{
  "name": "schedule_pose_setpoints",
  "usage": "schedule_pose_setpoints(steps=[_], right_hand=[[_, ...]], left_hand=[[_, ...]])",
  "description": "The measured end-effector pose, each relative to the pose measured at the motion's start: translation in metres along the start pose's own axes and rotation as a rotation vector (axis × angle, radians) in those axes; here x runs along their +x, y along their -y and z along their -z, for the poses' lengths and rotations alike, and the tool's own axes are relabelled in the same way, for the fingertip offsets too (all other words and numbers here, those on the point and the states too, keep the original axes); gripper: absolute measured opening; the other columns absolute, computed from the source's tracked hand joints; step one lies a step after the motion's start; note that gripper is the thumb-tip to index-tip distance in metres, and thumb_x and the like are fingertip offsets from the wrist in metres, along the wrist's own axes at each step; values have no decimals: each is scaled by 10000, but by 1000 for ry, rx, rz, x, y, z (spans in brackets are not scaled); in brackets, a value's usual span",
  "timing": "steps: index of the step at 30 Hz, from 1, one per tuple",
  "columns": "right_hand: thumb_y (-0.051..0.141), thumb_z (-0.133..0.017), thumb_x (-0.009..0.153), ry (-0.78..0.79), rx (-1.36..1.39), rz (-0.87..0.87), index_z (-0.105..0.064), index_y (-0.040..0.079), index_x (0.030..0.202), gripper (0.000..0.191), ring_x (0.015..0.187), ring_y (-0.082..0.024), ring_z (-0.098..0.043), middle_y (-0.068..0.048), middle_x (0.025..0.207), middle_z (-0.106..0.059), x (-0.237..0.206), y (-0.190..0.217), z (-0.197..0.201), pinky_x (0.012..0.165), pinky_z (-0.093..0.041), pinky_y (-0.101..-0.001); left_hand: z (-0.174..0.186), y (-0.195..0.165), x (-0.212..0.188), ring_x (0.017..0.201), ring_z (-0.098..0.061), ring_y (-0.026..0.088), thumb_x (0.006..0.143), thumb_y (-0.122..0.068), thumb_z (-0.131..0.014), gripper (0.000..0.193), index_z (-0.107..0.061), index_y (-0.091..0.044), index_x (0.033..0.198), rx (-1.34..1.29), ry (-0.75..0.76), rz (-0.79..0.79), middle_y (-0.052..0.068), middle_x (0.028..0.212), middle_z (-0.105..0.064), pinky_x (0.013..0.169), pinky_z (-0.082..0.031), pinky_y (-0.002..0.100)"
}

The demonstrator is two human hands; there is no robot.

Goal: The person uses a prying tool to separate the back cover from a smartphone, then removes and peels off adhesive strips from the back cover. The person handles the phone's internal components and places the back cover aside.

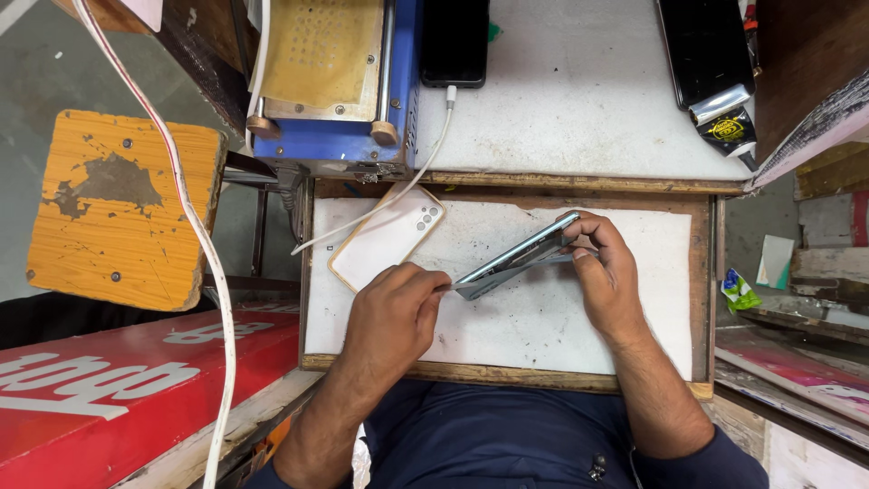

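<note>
Grey smartphone [518,257], edge-on, tilted above tray

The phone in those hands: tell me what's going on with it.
A person holds a phone tilted on edge over a white mat in a wooden tray. The right hand grips its far end; the left hand pinches something thin against its near corner, too small to identify. A clear phone case lies beside them, and a second phone sits charging on the bench above.
</note>
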State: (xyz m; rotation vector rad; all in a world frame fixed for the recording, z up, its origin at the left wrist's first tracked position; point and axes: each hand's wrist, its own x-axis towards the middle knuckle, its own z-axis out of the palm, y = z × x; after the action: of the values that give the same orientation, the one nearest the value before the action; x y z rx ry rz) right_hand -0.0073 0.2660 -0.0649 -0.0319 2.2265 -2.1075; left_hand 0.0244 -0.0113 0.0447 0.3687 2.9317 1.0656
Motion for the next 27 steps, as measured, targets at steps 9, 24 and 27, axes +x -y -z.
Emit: schedule_pose_setpoints(steps=[9, 24, 27], right_hand=[[49, -415, 907, 4, 38, 12, -554, 7, 1187, 315, 1129, -194, -586, -124, 1227, -589, -2, 4, -3, 1046, -500, -382], [124, -528, 885, -67, -611, 304, -687, 59, 959, 187, 1321, -331, -543, -149, 1342, -652, -7, 36, -2, 1138, -430, -478], [197, -657, 881, -76, -797, 383, -726, 97, 829, 132, 1375, -350, -479, -138, 1327, -651, -10, 45, -6, 1157, -381, -514]], left_hand=[[-27, -8, 6, 825, -698, 293, 853, -57, -760, 179, -737, -62, 1031, -53, -111, -61, 87, 888, -679, 702, -563, 393], [-48, 3, -13, 781, -730, 273, 873, 30, -713, 193, -713, -36, 1054, -211, -193, 0, 111, 963, -696, 630, -585, 346], [-56, 6, -10, 768, -738, 213, 856, 72, -678, 233, -700, -16, 1071, -220, -136, -23, 101, 991, -681, 617, -608, 284]])
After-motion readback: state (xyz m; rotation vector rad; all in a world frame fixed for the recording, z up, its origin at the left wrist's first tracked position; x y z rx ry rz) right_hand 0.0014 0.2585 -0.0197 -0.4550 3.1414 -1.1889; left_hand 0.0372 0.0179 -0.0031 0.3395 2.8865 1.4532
